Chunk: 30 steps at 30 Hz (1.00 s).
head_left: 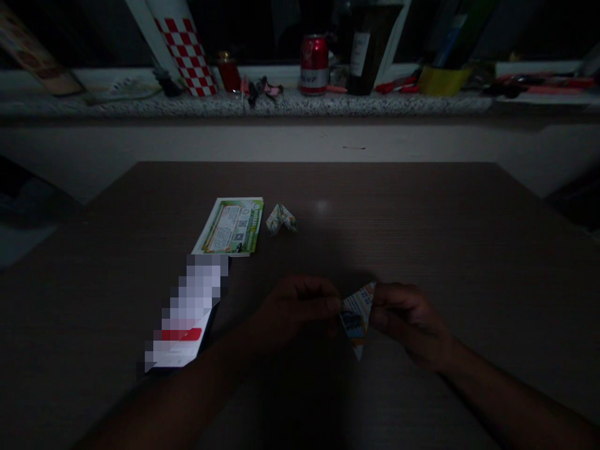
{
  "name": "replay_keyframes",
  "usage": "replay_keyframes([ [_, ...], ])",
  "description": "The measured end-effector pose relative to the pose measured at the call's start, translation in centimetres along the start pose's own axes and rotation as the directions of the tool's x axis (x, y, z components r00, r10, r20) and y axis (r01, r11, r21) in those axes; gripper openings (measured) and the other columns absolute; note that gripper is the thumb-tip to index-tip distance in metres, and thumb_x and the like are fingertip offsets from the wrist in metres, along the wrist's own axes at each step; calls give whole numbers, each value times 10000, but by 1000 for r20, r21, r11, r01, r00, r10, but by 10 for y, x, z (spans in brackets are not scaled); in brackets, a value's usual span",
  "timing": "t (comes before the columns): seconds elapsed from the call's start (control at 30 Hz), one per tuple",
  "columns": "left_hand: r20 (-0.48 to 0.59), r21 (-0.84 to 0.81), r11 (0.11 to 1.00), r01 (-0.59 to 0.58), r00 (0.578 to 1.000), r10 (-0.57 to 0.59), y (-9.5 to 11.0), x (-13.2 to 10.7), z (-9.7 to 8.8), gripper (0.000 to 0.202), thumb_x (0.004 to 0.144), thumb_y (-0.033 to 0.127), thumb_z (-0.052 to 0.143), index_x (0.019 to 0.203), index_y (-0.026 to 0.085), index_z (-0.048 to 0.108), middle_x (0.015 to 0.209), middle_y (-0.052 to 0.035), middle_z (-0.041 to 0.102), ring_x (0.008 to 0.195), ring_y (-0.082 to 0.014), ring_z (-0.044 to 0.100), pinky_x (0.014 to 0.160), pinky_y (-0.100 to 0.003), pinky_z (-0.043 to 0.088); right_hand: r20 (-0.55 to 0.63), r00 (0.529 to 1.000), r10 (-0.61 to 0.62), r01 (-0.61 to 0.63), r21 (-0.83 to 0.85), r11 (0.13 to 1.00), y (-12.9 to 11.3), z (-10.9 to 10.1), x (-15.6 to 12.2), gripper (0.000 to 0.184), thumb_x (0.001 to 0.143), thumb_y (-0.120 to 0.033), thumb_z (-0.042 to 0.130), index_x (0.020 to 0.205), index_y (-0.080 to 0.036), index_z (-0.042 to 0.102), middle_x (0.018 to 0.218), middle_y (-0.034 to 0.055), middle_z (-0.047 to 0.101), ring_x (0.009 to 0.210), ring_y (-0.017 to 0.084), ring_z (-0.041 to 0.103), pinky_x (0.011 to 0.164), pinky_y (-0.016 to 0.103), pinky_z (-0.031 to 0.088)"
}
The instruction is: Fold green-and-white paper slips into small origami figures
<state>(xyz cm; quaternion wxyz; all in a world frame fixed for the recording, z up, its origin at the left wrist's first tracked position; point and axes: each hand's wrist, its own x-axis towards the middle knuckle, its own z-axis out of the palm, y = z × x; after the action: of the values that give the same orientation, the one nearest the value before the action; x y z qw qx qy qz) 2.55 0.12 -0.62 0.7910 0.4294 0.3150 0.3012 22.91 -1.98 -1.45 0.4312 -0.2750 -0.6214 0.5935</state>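
My left hand [300,306] and my right hand [405,315] meet low over a dark wooden table [422,219]. Both pinch a small printed paper [357,317] folded into a downward-pointing triangle, the left hand at its left edge and the right hand at its right edge. Their fingers are curled closed on it. A small folded paper shape [281,219] lies farther back on the table, apart from both hands.
A green-bordered stack of printed leaflets [231,226] lies left of the folded shape. A blurred white card [187,312] lies nearer, on the left. The stone sill [262,105] behind holds a red can [314,64], a dark bottle [363,47], a checkered carton [186,47] and clutter.
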Motion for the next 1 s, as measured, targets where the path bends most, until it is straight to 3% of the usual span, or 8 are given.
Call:
replay_keyframes([
  [0.7,-6,-32,999,33,999,-33,-1,0,1,224,729,325,752,727,110,688,641,-13,617,569,-100,533,569,-226,406,24,997,74,-75,46,996,-3,-1,0,176,908,-266,583,916,-164,727,802,51,708,722,134,642,675,239,529],
  [1.0,-28,39,999,32,999,-31,-2,0,1,211,738,321,727,720,120,665,655,-11,603,591,-109,521,579,-229,403,30,997,78,-80,63,995,0,-4,0,169,888,-228,597,836,-135,729,683,47,693,586,113,625,544,206,516],
])
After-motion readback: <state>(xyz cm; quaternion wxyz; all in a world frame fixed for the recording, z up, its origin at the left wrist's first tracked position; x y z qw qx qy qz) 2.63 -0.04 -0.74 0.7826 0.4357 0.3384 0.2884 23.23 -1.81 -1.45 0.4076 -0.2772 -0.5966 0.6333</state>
